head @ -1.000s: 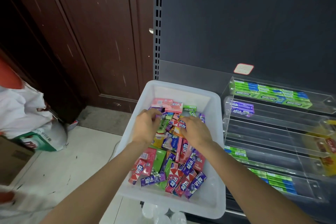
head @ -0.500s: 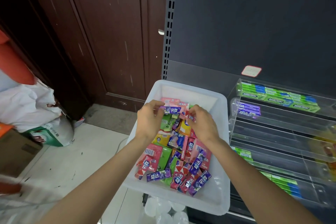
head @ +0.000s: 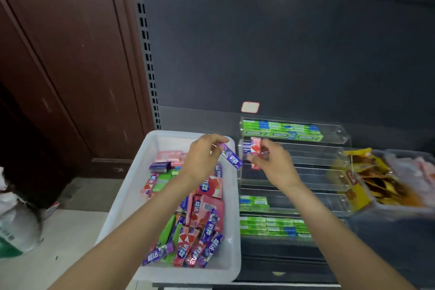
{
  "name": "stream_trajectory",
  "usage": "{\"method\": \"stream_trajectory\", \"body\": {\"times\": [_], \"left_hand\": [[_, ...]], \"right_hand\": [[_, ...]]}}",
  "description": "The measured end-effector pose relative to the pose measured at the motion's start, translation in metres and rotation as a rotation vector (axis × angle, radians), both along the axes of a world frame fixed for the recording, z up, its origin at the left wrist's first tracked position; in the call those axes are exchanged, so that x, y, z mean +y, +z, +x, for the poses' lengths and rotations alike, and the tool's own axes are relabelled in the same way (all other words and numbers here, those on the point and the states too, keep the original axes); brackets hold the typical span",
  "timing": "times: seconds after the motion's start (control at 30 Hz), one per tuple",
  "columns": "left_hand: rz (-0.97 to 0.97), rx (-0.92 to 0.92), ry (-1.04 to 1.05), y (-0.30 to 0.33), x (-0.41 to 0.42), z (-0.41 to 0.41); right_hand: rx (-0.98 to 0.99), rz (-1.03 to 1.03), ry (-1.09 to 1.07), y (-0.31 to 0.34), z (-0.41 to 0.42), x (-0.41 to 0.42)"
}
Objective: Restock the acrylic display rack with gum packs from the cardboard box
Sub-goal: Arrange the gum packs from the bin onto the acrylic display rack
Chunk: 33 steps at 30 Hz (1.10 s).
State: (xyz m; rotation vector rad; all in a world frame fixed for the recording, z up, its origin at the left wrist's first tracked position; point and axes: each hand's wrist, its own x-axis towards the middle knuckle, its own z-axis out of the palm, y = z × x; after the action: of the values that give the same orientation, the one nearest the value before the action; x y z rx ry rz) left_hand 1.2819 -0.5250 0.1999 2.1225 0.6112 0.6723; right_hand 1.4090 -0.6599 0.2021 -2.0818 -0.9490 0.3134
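Observation:
A white plastic bin (head: 122,198) holds several loose gum packs in pink, purple and green. My left hand (head: 202,158) is raised over the bin's far right corner and pinches a purple gum pack (head: 231,156). My right hand (head: 273,162) holds a pink gum pack (head: 255,148) at the left end of the second tier of the clear acrylic rack (head: 339,134). The rack's top tier carries green packs (head: 282,130). More green packs (head: 273,226) lie in the lower tiers. A few purple packs sit at the second tier's left end, partly hidden by the pink pack.
The rack stands on a dark shelf against a dark back panel (head: 282,42) with a white tag (head: 250,107). A tray of yellow snack packets (head: 367,179) sits right of the rack. Left are a brown wooden door (head: 58,66), pale floor and a white bag (head: 16,223).
Both hands have come up out of the bin, each with a pack, and moved right toward the rack. The view has swung right, showing more of the rack.

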Motion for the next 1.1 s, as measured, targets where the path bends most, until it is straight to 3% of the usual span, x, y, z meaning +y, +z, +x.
{"method": "stream_trajectory", "body": {"times": [0.17, 0.37, 0.57, 0.83, 1.1], "left_hand": [[-0.048, -0.045, -0.155, 0.015, -0.042, 0.052], [-0.299, -0.091, -0.095, 0.015, -0.068, 0.096], [-0.425, -0.052, -0.070, 0.009, -0.077, 0.104], [0.047, 0.047, 0.023, 0.013, -0.049, 0.104], [0.223, 0.127, -0.088, 0.000, -0.049, 0.115]], "right_hand": [[0.135, 0.039, 0.093, 0.008, 0.033, -0.035], [0.257, 0.164, 0.061, 0.009, 0.068, -0.057], [0.275, 0.108, 0.123, -0.002, 0.086, -0.062], [0.253, 0.152, 0.087, -0.005, 0.110, -0.063], [0.258, 0.140, 0.082, -0.015, 0.118, -0.068]]}}
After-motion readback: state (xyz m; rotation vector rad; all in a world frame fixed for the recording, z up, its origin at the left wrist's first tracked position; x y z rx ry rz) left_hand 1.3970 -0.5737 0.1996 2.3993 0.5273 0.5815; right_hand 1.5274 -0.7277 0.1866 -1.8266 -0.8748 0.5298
